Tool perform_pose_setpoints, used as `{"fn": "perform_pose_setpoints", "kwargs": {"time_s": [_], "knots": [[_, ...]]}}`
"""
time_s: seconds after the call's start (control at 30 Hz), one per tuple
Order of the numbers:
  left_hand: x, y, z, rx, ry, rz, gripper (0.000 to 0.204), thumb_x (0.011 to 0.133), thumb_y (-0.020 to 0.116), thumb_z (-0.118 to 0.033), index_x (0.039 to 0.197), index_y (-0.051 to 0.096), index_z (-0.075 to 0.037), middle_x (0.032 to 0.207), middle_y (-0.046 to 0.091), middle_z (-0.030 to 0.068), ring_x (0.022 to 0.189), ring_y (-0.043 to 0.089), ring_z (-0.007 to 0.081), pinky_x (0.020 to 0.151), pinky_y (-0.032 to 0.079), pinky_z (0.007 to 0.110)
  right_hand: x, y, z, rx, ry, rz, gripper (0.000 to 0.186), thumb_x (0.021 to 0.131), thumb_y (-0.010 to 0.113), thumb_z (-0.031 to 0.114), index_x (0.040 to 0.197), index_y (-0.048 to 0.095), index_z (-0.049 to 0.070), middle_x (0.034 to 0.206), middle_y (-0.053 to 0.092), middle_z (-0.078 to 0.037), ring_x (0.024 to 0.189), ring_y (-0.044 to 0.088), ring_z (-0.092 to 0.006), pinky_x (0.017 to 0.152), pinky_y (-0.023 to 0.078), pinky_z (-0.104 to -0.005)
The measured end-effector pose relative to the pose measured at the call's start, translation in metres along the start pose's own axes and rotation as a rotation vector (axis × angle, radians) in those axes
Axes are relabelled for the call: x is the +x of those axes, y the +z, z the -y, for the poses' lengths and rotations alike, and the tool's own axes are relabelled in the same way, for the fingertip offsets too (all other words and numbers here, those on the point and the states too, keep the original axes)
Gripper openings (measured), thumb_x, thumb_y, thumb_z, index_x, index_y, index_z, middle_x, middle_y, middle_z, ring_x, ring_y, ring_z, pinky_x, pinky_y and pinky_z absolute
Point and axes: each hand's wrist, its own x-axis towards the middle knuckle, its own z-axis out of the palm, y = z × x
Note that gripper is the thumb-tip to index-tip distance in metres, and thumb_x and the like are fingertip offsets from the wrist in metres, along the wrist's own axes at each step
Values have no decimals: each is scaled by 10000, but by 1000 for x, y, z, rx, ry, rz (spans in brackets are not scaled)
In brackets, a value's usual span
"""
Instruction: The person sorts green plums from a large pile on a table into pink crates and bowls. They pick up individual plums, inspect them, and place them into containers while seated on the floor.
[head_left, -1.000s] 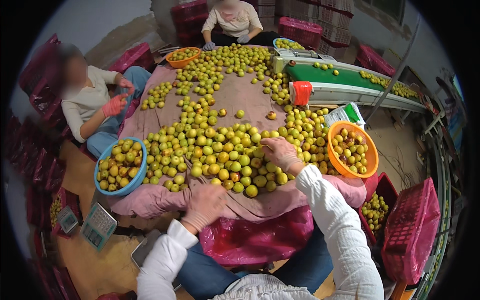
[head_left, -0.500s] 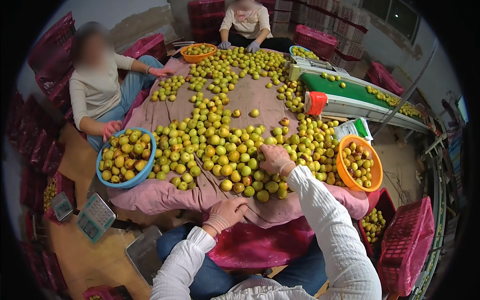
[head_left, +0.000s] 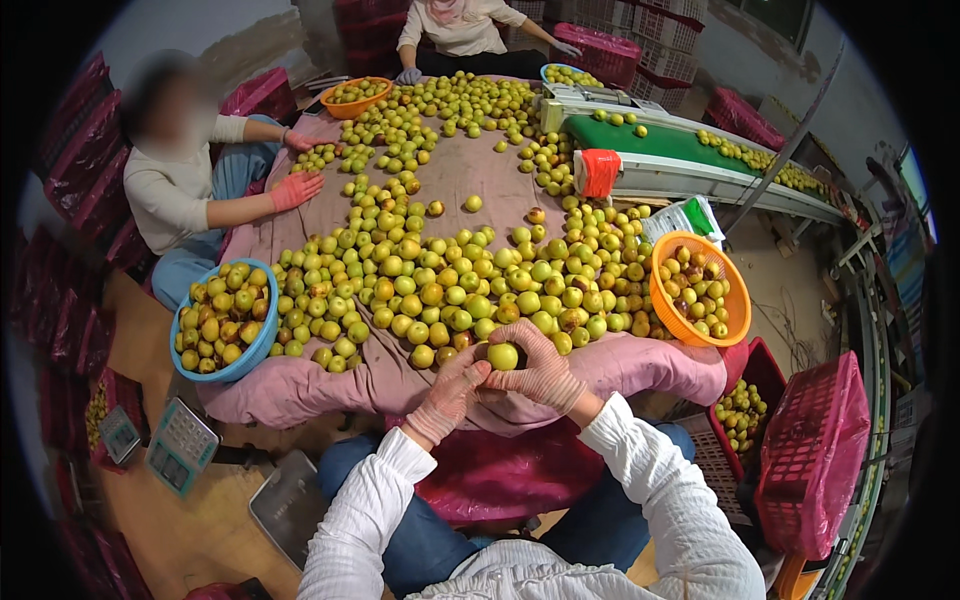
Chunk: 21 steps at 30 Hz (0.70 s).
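Observation:
Over the near edge of the pink cloth, both my hands meet in thin striped gloves. My right hand curls its fingers and thumb around one yellow-green jujube. My left hand is closed, its thumb and fingers against the right hand's fingertips beside that fruit. Whether it holds a fruit of its own is hidden. Just beyond my hands lies a broad heap of jujubes, green to yellow, some with brown-red patches.
A blue basket of browner jujubes stands left; an orange basket stands right. A green conveyor belt carries fruit at far right. One co-worker's gloved hand rests on the cloth at left; another person sits at the far side.
My right hand has come back from the heap with a jujube and joined my left hand, which rose slightly. The left co-worker's hand moved from the blue basket onto the cloth. The view shifted.

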Motion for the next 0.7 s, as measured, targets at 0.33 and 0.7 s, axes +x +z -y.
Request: {"fn": "perform_pose_setpoints", "kwargs": {"time_s": [0.33,0.7], "knots": [[7,-8,22,-114,-216,-140,513,954,605,-480,1184,581,-22,1078,645,36,910,648,131,748,553,256,-18,11,-10,-115,180,28,643,701,817,533,1126,623,90,1058,608,-185,1006,621,-370,854,515,-422],[4,-56,-22,284,-78,-615,422,930,636,-368,1205,521,-69,816,633,61,586,613,125,468,549,266,10,-4,-5,-138,207,59,527,864,706,416,1281,594,115,1048,670,-135,916,666,-297,820,544,-373]]}}
